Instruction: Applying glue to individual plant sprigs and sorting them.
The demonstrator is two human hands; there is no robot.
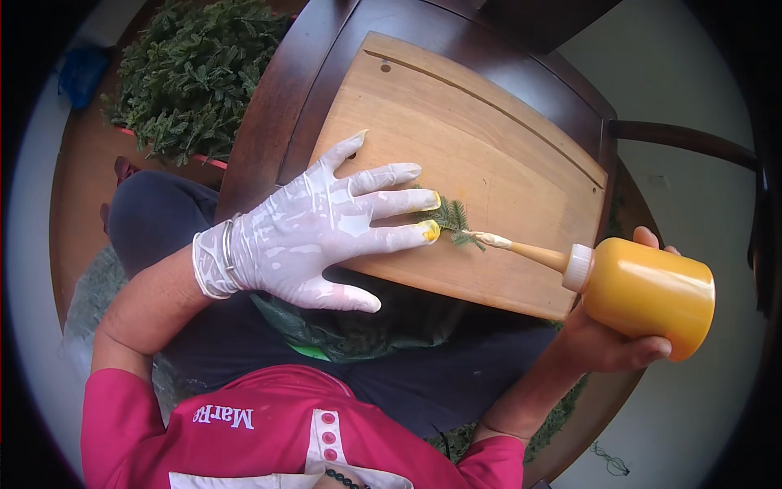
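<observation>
My left hand [317,226], in a thin white glove with yellow smears on two fingertips, is spread over a wooden board [513,153]. Those fingertips lie over the end of a small green conifer sprig [455,217], partly hiding it. A yellow squeeze bottle [654,293] with a white collar is tilted in my bare right hand [611,342], which grips it from below. Its long nozzle [537,255], wrapped in something pale near the tip, points left and reaches the sprig's stem end. Whether the tip touches the stem, I cannot tell.
The board rests on a dark wooden chair seat [397,18]. A large heap of conifer sprigs [195,73] fills a red-edged container at upper left. Beyond it is a blue plastic bag [84,74]. Clear plastic sheeting [101,287] lies at left. A dark green bag [360,324] sits below the board.
</observation>
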